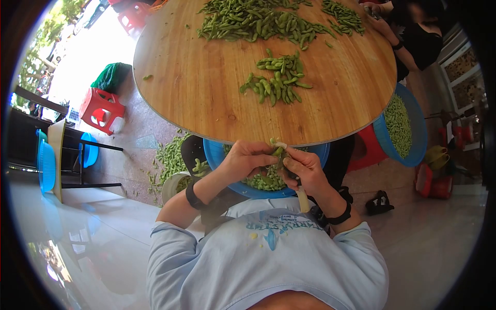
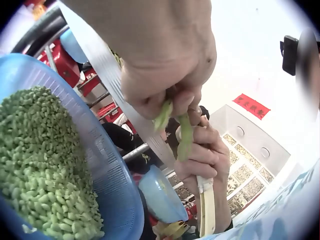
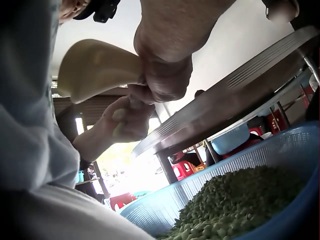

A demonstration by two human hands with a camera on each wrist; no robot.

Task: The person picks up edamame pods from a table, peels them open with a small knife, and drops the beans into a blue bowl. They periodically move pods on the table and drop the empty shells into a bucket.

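Note:
Just off the table's near edge, over a blue plastic basket [image 1: 211, 157] of shelled green beans, both hands work close together. My left hand [image 1: 251, 159] pinches green soybean pods; in the left wrist view one pod [image 2: 185, 139] hangs between the hands and another pod [image 2: 162, 118] shows at the left fingertips. The right hand [image 1: 306, 168] curls round a tool with a flat cream-coloured handle [image 1: 303, 200], which points back toward the shirt. Its working end is hidden by the fingers. The right fingertips meet the pod beside the left ones.
On the round wooden table [image 1: 196, 88] lie a small heap of pods [image 1: 279, 77] and a larger pile [image 1: 253, 23]. A second blue basket [image 1: 419, 139] of beans stands right. Pods litter the floor [image 1: 138, 201] at left, near a red stool [image 1: 101, 111]. Another person [image 1: 413, 31] sits across.

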